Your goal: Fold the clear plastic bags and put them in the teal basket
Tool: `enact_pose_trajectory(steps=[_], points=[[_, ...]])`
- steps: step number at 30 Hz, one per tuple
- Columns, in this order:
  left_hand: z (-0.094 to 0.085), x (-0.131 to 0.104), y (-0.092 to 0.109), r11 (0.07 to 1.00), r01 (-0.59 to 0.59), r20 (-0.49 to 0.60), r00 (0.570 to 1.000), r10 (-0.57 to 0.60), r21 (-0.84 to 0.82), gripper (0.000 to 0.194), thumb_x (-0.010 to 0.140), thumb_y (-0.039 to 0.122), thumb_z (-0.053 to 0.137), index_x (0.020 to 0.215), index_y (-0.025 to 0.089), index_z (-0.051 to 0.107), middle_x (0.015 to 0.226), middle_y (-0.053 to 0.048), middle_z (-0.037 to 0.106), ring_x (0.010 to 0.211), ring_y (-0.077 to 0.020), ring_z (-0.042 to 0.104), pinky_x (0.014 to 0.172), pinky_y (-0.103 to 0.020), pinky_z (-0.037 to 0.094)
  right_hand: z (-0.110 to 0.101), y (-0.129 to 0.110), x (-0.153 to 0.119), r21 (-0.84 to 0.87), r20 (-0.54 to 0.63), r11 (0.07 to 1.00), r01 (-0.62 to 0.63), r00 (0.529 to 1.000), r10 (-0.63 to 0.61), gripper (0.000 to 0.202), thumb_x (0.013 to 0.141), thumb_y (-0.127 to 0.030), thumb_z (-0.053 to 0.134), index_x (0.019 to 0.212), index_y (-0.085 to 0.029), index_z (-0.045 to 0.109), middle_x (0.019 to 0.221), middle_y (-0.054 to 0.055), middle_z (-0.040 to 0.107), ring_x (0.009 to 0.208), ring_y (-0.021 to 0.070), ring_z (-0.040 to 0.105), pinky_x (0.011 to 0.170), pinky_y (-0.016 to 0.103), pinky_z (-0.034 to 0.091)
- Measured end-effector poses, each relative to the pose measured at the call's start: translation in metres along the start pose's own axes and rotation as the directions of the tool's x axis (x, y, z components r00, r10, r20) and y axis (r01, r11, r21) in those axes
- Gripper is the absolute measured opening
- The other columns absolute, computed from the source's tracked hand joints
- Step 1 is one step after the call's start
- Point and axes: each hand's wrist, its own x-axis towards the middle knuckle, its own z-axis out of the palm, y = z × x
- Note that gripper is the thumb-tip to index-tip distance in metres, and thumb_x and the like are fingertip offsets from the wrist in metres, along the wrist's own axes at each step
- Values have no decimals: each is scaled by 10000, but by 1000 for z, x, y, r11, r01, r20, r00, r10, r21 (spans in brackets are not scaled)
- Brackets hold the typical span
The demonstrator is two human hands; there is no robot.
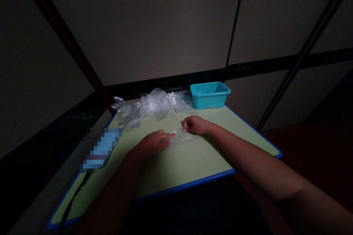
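Note:
A clear plastic bag [185, 139] lies flattened on the pale yellow-green table between my hands. My left hand [154, 142] rests at its left end, thumb and index finger pinching the film. At the upper edge of the same bag, my right hand [195, 124] is closed, its fingertips pinched on the plastic. Shadow and the film's transparency hide the exact grip and anything small inside. Beyond my hands, a loose heap of crumpled clear plastic bags [157, 103] spreads along the table's far edge.
A turquoise plastic basket [211, 99] stands at the far right corner. On the left lies a pixelated phone-like object [102, 150] with a dark cable [73, 202] running to the near edge. The table [176, 176] has a blue rim and stands against dark panelled cabinet doors [165, 25].

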Motion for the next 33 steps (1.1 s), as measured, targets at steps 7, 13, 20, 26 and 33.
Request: enact_pose_trajectory(steps=[7, 13, 20, 26, 33], points=[[0, -1, -1, 1000, -12, -7, 1000, 12, -12, 424, 902, 417, 356, 1275, 299, 520, 928, -32, 584, 804, -154, 546, 754, -250, 392, -1, 6, 0, 105, -40, 991, 83, 996, -79, 78, 714, -174, 633, 770, -120, 634, 704, 16, 635, 624, 105, 507, 568, 202, 330], [-1, -1, 2, 999, -6, -16, 1000, 6, -43, 417, 890, 395, 363, 1239, 270, 552, 959, -36, 603, 812, -167, 555, 765, -269, 397, 5, 2, 0, 183, -49, 971, 155, 988, -149, 65, 714, -94, 583, 751, -114, 633, 706, 23, 646, 629, 104, 531, 598, 200, 364], [1, 0, 0, 981, 115, -83, 988, -129, -155, 364, 877, 347, 339, 1184, 208, 475, 855, -20, 637, 770, -187, 585, 676, -283, 412, 0, 4, -2, 208, -30, 941, 267, 963, -267, 152, 671, -29, 566, 763, -118, 649, 713, 16, 639, 651, 110, 537, 622, 203, 383], [2, 1, -1, 989, 21, -90, 995, -34, -144, 428, 866, 286, 346, 1260, 205, 491, 1246, -52, 566, 1113, -203, 519, 937, -310, 369, -4, 1, -5, 170, -24, 923, 346, 937, -347, 218, 635, 6, 553, 777, -117, 663, 723, 12, 629, 670, 112, 526, 631, 206, 382], [-1, 0, -1, 999, -8, -30, 1000, 6, -47, 439, 891, 284, 332, 1291, 240, 506, 1082, -50, 608, 964, -178, 550, 875, -291, 398, -8, -4, -7, 161, 26, 915, 370, 925, -378, 252, 619, 37, 525, 743, -115, 682, 727, 24, 631, 701, 122, 545, 667, 218, 406]])
